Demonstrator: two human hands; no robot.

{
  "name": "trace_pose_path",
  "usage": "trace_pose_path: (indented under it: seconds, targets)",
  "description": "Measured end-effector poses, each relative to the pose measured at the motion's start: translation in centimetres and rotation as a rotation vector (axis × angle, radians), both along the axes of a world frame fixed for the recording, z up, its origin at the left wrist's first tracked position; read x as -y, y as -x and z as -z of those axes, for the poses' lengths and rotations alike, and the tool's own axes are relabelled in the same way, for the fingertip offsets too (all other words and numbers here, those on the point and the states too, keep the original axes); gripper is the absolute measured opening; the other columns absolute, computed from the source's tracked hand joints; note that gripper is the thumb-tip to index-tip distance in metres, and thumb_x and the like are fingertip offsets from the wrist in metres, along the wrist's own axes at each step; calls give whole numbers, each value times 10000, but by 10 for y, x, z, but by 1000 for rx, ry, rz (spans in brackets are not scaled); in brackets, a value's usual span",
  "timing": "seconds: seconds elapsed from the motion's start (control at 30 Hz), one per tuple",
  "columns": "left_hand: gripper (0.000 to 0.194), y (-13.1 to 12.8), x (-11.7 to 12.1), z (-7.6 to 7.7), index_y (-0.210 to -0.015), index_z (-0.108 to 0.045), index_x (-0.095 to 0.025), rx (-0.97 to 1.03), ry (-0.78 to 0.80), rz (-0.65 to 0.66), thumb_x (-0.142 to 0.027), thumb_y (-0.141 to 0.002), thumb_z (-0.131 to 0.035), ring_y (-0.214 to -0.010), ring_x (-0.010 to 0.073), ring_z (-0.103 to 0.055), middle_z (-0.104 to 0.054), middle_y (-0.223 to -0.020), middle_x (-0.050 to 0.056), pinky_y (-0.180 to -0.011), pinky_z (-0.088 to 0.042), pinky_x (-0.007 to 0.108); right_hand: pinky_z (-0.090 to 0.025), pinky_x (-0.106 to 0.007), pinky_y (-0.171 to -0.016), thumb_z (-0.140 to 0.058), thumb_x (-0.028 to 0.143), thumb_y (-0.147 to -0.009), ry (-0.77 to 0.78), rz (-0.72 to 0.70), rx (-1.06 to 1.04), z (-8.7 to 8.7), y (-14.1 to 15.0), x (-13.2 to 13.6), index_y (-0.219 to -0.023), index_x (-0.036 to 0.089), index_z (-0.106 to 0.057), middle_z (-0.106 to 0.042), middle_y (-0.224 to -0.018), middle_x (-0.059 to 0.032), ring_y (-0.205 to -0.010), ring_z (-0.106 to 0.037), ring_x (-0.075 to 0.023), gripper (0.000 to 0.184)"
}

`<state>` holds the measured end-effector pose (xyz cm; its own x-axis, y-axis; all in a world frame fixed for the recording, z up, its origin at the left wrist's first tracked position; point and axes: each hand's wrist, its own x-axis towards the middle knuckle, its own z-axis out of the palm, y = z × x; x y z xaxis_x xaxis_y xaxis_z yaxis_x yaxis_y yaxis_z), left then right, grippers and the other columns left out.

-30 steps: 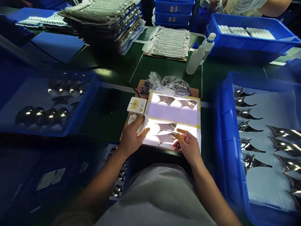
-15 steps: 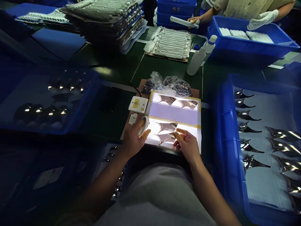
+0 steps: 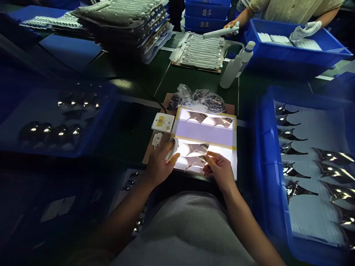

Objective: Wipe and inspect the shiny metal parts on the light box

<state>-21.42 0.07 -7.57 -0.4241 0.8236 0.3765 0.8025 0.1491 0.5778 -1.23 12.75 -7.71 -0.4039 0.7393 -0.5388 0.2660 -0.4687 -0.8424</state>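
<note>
A lit white panel (image 3: 219,138) lies on the green table in front of me, with shiny curved metal pieces on it. My left hand (image 3: 160,164), with orange finger cots, grips a small white cloth (image 3: 172,145) at the panel's left edge. My right hand (image 3: 220,170), also in finger cots, pinches the right end of a shiny metal piece (image 3: 194,162) near the panel's front edge. A second metal piece (image 3: 196,148) lies just beyond it, and two more (image 3: 206,120) rest at the panel's far side.
Blue bin (image 3: 266,184) at right holds several shiny pieces on white foam. Blue bin (image 3: 91,136) at left holds darker shiny parts. A crumpled plastic bag (image 3: 198,99), white switch box (image 3: 163,122), white bottle (image 3: 235,64), stacked trays (image 3: 124,18) lie beyond. Another person's gloved hands (image 3: 305,29) work at back.
My hands have stayed at the panel, with the metal piece drawn slightly toward me. The person at the back has moved their hands; one now holds a white stick-like part lower over the trays.
</note>
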Motion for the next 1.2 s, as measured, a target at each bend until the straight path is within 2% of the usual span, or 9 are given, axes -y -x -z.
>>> trace_pose_path:
  seconds: [0.17,0.43,0.53,0.63,0.73,0.9,1.0,1.1,1.2]
  targets:
    - [351,-3,0,-4,-1282,-662,-169,34,-11,16,-312,-962,-634,-1240,276,-638,-714,-1274,114,-1075,-525,375,-530,-263,-465,-772,595,-783,-56,-19,-20,6,-6,1,-1159,140,-635,-669,-590,7,-449,-617,-156,606]
    - [379,-5,0,-4,-1314,-652,-188,98,1,1,-347,-973,-614,-1182,263,-667,-735,-1238,95,-1048,-541,369,-525,-285,-454,-701,589,-844,-156,-28,-26,5,-15,4,-1137,165,-630,-715,-831,-47,-497,-619,-145,520]
    - [382,-5,-1,-5,-1319,-651,-190,81,0,9,-349,-974,-611,-1250,274,-634,-727,-1259,95,-1080,-526,380,-488,-266,-435,-692,596,-844,-152,-48,0,6,-12,3,-1162,157,-627,-688,-696,-13,-451,-578,-140,545]
    - [355,-6,-1,-6,-1289,-667,-179,47,-7,14,-325,-968,-626,-1258,278,-630,-716,-1283,105,-1083,-525,379,-380,-229,-379,-684,596,-844,-150,-78,56,5,-5,0,-1193,141,-631,-637,-558,23,-370,-477,-118,575]
    - [347,-5,-5,-4,-1281,-665,-163,9,-25,42,-299,-962,-641,-1235,284,-643,-713,-1283,120,-1072,-534,394,-295,-215,-364,-673,594,-839,-166,-105,105,4,4,-5,-1114,135,-671,-591,-484,34,-347,-412,-105,534]
    - [437,-1,-26,7,-1372,-598,-136,-3,-7,126,-259,-954,-633,-1200,293,-669,-711,-1268,153,-1036,-563,418,-269,-220,-387,-681,548,-791,-189,-137,104,5,9,-10,-977,145,-705,-523,-432,52,-370,-416,-110,444]
    - [430,-2,-36,18,-1345,-619,-128,56,76,203,-225,-926,-637,-1146,309,-695,-714,-1246,169,-970,-601,424,-245,-225,-393,-681,509,-769,-185,-147,91,6,7,-10,-981,149,-717,-505,-432,63,-373,-402,-109,420]
    - [406,-5,-38,26,-1300,-651,-146,101,153,223,-201,-898,-646,-1100,309,-713,-721,-1217,162,-939,-613,422,-255,-229,-406,-674,477,-760,-181,-130,84,8,4,-9,-1018,148,-721,-520,-461,61,-393,-433,-118,421]
    - [454,-8,-34,27,-1350,-622,-164,127,141,195,-180,-897,-635,-1100,284,-712,-724,-1216,139,-948,-606,400,-262,-236,-422,-658,464,-771,-200,-122,101,7,1,-9,-1024,152,-718,-525,-474,60,-410,-441,-125,406]
